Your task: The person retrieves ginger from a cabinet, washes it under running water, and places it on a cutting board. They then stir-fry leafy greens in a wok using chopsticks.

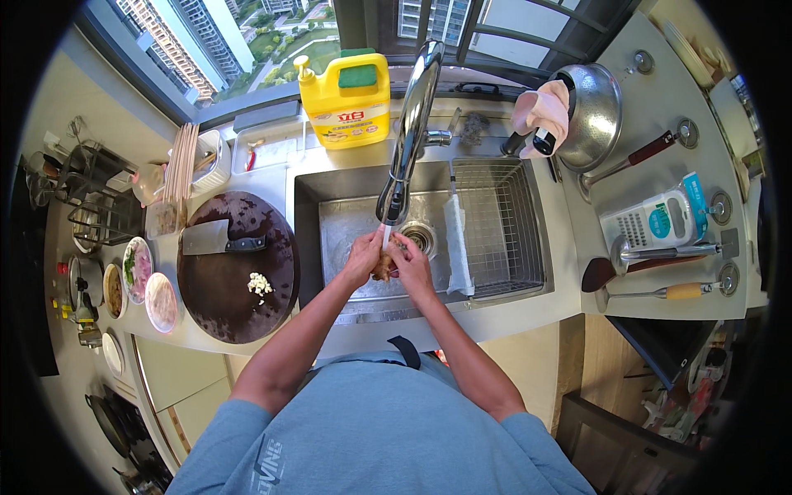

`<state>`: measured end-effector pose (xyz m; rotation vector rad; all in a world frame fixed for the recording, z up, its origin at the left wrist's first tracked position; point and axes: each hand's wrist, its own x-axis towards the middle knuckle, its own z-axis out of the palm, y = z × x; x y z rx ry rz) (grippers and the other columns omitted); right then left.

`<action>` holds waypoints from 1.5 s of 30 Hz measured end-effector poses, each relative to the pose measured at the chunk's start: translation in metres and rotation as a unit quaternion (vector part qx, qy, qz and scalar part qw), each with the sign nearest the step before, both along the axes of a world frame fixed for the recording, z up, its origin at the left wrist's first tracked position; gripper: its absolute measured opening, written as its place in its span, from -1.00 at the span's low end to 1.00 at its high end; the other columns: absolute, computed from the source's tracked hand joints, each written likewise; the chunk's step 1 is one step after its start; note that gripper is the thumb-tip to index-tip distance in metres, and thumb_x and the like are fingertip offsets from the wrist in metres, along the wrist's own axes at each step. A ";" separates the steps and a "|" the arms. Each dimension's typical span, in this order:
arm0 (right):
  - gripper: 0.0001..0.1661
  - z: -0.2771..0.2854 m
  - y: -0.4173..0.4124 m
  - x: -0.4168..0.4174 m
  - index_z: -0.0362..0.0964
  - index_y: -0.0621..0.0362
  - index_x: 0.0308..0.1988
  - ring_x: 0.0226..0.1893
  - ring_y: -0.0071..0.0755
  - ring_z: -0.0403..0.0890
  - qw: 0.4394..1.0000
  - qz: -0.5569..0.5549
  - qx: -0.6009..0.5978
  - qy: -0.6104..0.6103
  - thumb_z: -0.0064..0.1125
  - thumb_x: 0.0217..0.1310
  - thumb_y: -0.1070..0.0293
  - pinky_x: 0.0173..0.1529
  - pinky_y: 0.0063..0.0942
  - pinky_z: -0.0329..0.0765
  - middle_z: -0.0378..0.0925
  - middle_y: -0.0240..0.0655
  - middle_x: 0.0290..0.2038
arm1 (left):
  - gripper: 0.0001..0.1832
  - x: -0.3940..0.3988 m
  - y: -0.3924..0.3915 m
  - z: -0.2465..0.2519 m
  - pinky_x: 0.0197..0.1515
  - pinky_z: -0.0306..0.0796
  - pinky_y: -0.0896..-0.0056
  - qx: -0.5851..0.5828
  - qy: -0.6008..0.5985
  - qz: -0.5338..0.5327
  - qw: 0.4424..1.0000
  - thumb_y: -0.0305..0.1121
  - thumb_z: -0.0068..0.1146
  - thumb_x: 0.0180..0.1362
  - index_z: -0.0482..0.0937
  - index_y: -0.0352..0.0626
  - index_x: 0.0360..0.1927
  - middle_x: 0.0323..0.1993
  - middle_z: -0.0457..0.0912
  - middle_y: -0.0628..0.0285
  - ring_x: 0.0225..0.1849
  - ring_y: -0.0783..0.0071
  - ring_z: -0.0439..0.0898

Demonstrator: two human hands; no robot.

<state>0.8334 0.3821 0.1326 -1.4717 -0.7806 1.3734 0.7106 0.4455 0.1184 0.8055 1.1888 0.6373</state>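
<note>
Under the chrome faucet (416, 124), both of my hands hold a brown, knobbly piece of food (382, 270), which looks like ginger root. My left hand (362, 257) grips it from the left. The fingers of my right hand (413, 265) close on it from the right and partly hide it. A thin stream of water (387, 236) runs down onto it. Below is the stainless steel sink (340, 216), its drain (421, 236) just beyond my hands. Left of the sink, a round chopping board (213, 303) bears a cleaver (207, 238) and chopped garlic (259, 284).
A yellow detergent jug (346, 127) stands behind the sink. A wire basket (501, 229) with a pale cloth (459, 247) fills the sink's right side. Bowls of food (161, 302) line the board's left. At right are a metal colander (597, 117) and a ladle (649, 151).
</note>
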 end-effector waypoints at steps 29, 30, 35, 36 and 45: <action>-0.65 0.009 -0.004 -0.012 0.42 0.26 -0.10 -0.25 0.09 0.57 0.930 -0.035 0.181 -0.319 0.25 0.16 0.31 -0.12 -0.14 0.48 0.54 -0.04 -0.27 | -0.67 0.026 -0.032 -0.035 -0.64 0.27 0.45 -0.030 -0.052 0.176 0.983 -0.24 -0.07 0.35 0.59 -0.27 -0.36 -0.61 0.48 0.30 -0.66 0.53 0.39; -0.64 0.026 -0.007 -0.018 0.41 0.26 -0.08 -0.27 0.11 0.56 0.907 -0.035 0.219 -0.357 0.25 0.16 0.33 -0.12 -0.14 0.49 0.53 -0.05 -0.28 | -0.66 0.031 -0.031 -0.042 -0.64 0.29 0.44 -0.066 -0.053 0.205 0.975 -0.23 -0.07 0.35 0.59 -0.28 -0.36 -0.60 0.49 0.28 -0.66 0.51 0.40; -0.64 0.033 -0.009 -0.013 0.35 0.25 0.01 -0.30 -0.22 0.62 0.948 -0.082 0.157 -0.265 0.19 0.26 0.36 -0.22 -0.28 0.56 0.56 -0.19 -0.19 | -0.76 0.018 -0.016 -0.015 -0.57 0.38 0.41 -0.128 -0.163 0.163 0.965 -0.35 -0.03 0.30 0.61 -0.30 -0.25 -0.42 0.60 0.17 -0.54 0.41 0.51; -0.66 0.020 -0.009 -0.002 0.35 0.21 0.04 -0.35 -0.38 0.64 0.987 -0.100 0.082 -0.093 0.12 0.31 0.37 -0.33 -0.40 0.59 0.56 -0.24 -0.19 | -0.77 0.013 -0.013 -0.014 -0.50 0.40 0.39 -0.135 -0.183 0.121 0.966 -0.36 -0.01 0.27 0.60 -0.28 -0.16 -0.37 0.62 0.19 -0.44 0.40 0.54; -0.62 0.009 -0.004 0.006 0.30 0.11 0.06 -0.46 -0.38 0.64 0.969 -0.162 -0.004 0.187 0.09 0.28 0.32 -0.42 -0.47 0.58 0.57 -0.28 -0.28 | -0.68 -0.010 -0.014 0.012 -0.36 0.43 0.44 -0.132 -0.264 0.031 0.955 -0.37 0.02 0.26 0.52 -0.29 0.04 -0.29 0.63 0.18 -0.36 0.46 0.57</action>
